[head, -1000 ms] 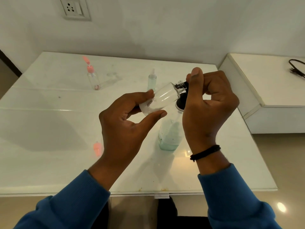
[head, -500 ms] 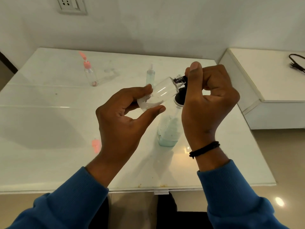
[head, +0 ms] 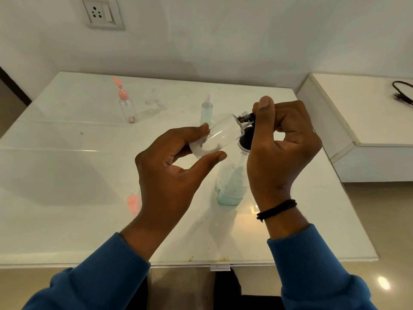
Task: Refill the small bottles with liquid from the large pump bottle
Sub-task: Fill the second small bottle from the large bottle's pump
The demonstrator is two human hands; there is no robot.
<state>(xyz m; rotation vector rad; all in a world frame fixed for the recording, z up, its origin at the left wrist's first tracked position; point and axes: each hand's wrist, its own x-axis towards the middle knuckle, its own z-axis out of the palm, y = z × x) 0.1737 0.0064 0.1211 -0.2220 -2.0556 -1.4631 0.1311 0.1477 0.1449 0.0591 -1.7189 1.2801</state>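
My left hand [head: 169, 171] grips a small clear bottle [head: 218, 136] tilted on its side, base between thumb and fingers, a little white liquid pooled at its base. Its open neck meets the black pump nozzle [head: 247, 118] of the large pump bottle [head: 230, 182], which stands on the white table [head: 67, 166] with pale green liquid low inside. My right hand [head: 281, 148] curls round the black pump head, thumb up beside the neck. Two other small bottles stand farther back: one with an open pink flip cap [head: 126, 104], one with pale green liquid and a clear cap [head: 206, 110].
A loose pink cap [head: 133, 203] lies on the table left of my left wrist. A lower white ledge [head: 357, 117] with a black cable [head: 402, 92] adjoins the table at the right. A wall socket [head: 100, 13] is above.
Both hands keep the same grip on the small bottle and pump head; they have shifted only slightly in view as the camera moved.
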